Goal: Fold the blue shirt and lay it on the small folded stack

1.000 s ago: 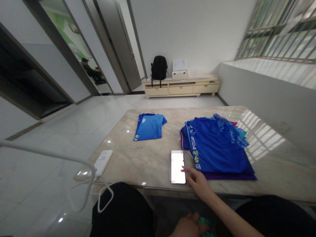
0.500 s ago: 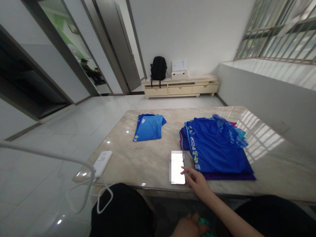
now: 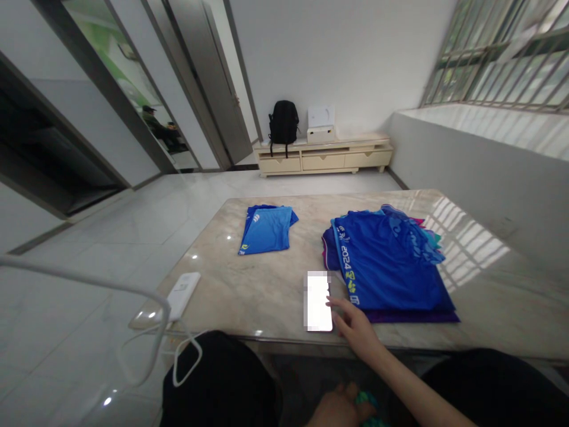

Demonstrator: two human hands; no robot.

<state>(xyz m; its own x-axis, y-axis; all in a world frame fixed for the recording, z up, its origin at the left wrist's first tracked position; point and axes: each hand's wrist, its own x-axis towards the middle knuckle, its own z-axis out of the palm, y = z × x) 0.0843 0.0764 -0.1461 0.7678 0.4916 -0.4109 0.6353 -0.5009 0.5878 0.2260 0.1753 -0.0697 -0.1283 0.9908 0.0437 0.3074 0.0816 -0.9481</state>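
Note:
A phone (image 3: 317, 302) with a bright, blurred-out screen lies flat near the table's front edge. My right hand (image 3: 355, 326) reaches to its right side; the index fingertip is at the screen and the other fingers curl loosely apart, holding nothing. Low between the knees, my left hand (image 3: 335, 409) is closed around a bunched green-and-teal item (image 3: 368, 403), partly cut off by the frame; its kind is unclear. Just beyond my right hand sits a stack of folded blue shirts (image 3: 391, 267) with printed lettering. A smaller pile of folded blue shirts (image 3: 269, 231) lies farther left.
On the marble-look table (image 3: 249, 296), a white flat device (image 3: 182, 295) rests at the left, near a white cable (image 3: 155, 296). A low cabinet (image 3: 320, 159) by the wall carries a black backpack (image 3: 284, 123) and white boxes (image 3: 320, 124). A seated person (image 3: 157, 127) shows through a doorway.
The view has shifted very slightly. My right hand stays at the phone's right side and my left hand keeps its grip; the shirts have not moved.

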